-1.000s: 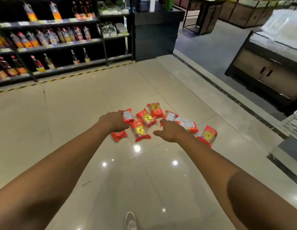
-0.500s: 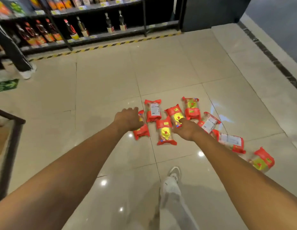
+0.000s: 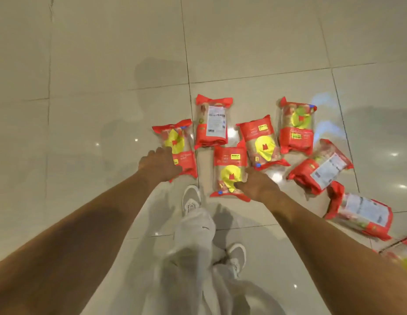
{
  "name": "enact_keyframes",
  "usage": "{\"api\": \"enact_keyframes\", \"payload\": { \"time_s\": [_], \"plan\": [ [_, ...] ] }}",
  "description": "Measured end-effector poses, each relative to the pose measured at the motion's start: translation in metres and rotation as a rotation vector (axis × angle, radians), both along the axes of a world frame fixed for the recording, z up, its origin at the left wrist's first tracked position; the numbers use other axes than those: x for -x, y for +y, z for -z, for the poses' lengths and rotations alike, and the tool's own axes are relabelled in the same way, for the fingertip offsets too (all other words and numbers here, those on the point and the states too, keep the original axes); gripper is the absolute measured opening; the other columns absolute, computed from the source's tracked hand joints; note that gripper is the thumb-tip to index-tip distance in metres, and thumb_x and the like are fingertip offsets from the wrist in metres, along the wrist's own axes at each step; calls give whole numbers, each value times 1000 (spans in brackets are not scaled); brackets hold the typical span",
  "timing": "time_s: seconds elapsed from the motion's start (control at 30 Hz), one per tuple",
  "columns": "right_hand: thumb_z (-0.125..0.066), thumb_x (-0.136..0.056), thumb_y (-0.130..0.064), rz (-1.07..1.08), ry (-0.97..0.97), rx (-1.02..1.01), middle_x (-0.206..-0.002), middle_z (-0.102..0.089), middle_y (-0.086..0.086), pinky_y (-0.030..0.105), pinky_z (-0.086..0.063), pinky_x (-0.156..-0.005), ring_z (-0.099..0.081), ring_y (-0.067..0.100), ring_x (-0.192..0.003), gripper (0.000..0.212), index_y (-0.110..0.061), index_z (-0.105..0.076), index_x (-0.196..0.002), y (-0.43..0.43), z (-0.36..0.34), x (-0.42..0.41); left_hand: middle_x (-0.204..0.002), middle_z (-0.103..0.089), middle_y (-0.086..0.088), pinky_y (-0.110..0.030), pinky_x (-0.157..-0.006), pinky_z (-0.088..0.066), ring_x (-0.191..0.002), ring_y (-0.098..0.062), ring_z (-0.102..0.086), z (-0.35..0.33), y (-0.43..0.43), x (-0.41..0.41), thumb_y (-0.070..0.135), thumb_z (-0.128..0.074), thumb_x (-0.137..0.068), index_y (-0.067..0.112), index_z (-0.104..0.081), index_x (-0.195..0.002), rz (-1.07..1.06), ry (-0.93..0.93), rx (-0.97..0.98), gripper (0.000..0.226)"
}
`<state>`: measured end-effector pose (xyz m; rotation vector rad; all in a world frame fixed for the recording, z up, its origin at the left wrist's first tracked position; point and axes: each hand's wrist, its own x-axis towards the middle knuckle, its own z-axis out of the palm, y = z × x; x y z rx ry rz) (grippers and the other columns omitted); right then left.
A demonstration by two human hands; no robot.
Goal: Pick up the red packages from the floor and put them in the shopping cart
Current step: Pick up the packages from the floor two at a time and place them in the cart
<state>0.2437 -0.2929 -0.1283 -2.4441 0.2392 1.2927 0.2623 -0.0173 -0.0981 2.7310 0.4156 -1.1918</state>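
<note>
While pale trousers and white shoes stand nearest on the tiled floor, the left hand and right hand lie open-fingered on two red packages, with others scattered beyond and rightward.

Red packages with yellow emblems, lying flat, clustered on the tiled floor, some label-side up

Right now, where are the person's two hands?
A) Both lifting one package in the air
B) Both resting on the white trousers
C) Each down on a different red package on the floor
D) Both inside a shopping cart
C: the left hand lies on the leftmost red package, and the right hand on the nearest middle package, both flat on the tiled floor.
</note>
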Motion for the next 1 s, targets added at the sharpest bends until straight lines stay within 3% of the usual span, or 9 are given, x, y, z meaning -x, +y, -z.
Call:
{"api": "enact_keyframes", "payload": {
  "time_s": [0.23, 0.37, 0.5, 0.57, 0.63, 0.7, 0.77, 0.83, 1.0],
  "plan": [
    [-67, -66, -69, 163, 59, -78, -135, -67, 5, 52, -54, -103, -65, 34, -122, 91, -24, -48, -143, -52, 304, -9, -142, -54, -16, -52, -106, -49, -130, -40, -55, 236, 40, -33, 67, -61, -71, 14, -36, -154, -319, 76, 100, 101],
    [-83, -66, -56, 291, 49, -116, -136, -66, 6, 45, -52, -103, -64, 35, -125, 101, -16, -40, -147, -50, 348, -24, -152, -42, -18, -53, -112, -44, -138, -42, -47, 320, 56, -45, 56, -76, -80, 12, -23, -160, -473, -11, 138, 107],
    [-87, -44, -57, 437, 61, -145, -132, -68, 10, 51, -56, -101, -66, 33, -119, 119, -14, -41, -144, -45, 376, -37, -142, -53, -17, -52, -106, -50, -128, -39, -58, 376, 73, -48, 41, -86, -79, 6, -32, -147, -751, -114, 281, 93],
    [-100, -50, -42, 502, 80, -149, -126, -71, 9, 46, -57, -97, -69, 32, -114, 109, -12, -47, -141, -46, 382, -41, -133, -62, -8, -51, -99, -57, -117, -31, -66, 395, 85, -45, 51, -94, -64, 11, -39, -142, -856, -100, 362, 103],
    [-103, -36, -50, 549, 77, -177, -121, -74, 5, 48, -60, -95, -73, 27, -107, 118, -16, -52, -136, -50, 390, -43, -122, -72, -4, -50, -84, -64, -103, -27, -75, 417, 98, -37, 68, -96, -38, 18, -51, -134, -940, -86, 428, 117],
    [-100, -24, -62, 554, 84, -204, -120, -74, 2, 51, -61, -94, -74, 25, -105, 127, -20, -52, -134, -47, 379, -44, -115, -75, -6, -47, -73, -66, -94, -26, -78, 406, 95, -30, 67, -95, -32, 18, -57, -130, -1006, -81, 486, 116],
    [-103, -38, -47, 562, 105, -224, -122, -72, 4, 51, -59, -98, -71, 28, -109, 115, -19, -49, -136, -40, 350, -46, -111, -77, -8, -43, -71, -66, -90, -28, -78, 361, 86, -26, 59, -91, -34, 15, -61, -127, -1056, -55, 513, 107],
    [-100, -49, -33, 581, 109, -238, -122, -70, 7, 52, -57, -100, -69, 32, -111, 105, -19, -46, -139, -35, 301, -46, -106, -78, -9, -44, -76, -66, -88, -29, -78, 317, 87, -16, 56, -90, -34, 14, -66, -123, -1067, -28, 515, 101],
    [-101, -32, -42, 426, 137, -311, -111, -80, 6, 49, -61, -94, -77, 28, -102, 111, -14, -61, -133, -33, 151, -62, -101, -81, -9, -50, -85, -65, -86, -28, -80, 154, 108, 8, 54, -92, -36, 16, -74, -113, -1058, -54, 539, 88]
  ]
}}
